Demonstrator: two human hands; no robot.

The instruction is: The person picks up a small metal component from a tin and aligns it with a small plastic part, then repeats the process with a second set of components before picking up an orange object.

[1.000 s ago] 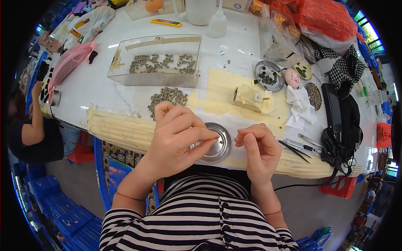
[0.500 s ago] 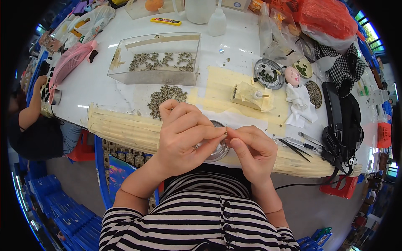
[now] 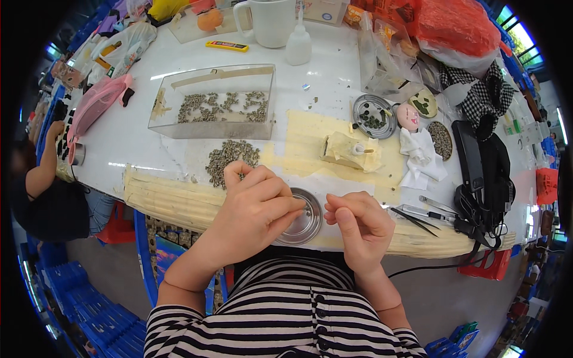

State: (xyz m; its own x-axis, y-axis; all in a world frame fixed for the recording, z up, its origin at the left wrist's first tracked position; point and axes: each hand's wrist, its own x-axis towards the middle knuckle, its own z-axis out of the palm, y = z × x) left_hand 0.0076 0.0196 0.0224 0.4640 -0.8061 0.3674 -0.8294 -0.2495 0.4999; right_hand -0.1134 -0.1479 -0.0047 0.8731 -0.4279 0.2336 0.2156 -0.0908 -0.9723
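My left hand [image 3: 253,206] is closed, thumb and forefinger pinched together over the left side of a round metal dish [image 3: 317,225]. Whatever it pinches is too small to make out. To the right of the dish, my right hand [image 3: 361,224] has its fingers curled and thumb pressed in; anything between them is too small to name. A gap separates the two hands. Beyond my left hand lies a heap of small grey-brown metallic pieces [image 3: 231,156]. Behind the heap stands a clear plastic box [image 3: 209,130] with more such pieces inside.
A tape-wrapped block [image 3: 343,152] with a small peg stands on yellow paper. Near it are a metal dish [image 3: 356,119] of dark green pieces, crumpled white tissue [image 3: 418,158] and black tweezers [image 3: 415,222]. A white squeeze bottle [image 3: 298,48] stands behind. Another person's arm [image 3: 45,161] is at far left.
My hands, whose fingertips met before, have drawn apart, uncovering more of the round metal dish. The whole view has shifted slightly, so the table things sit lower in the picture.
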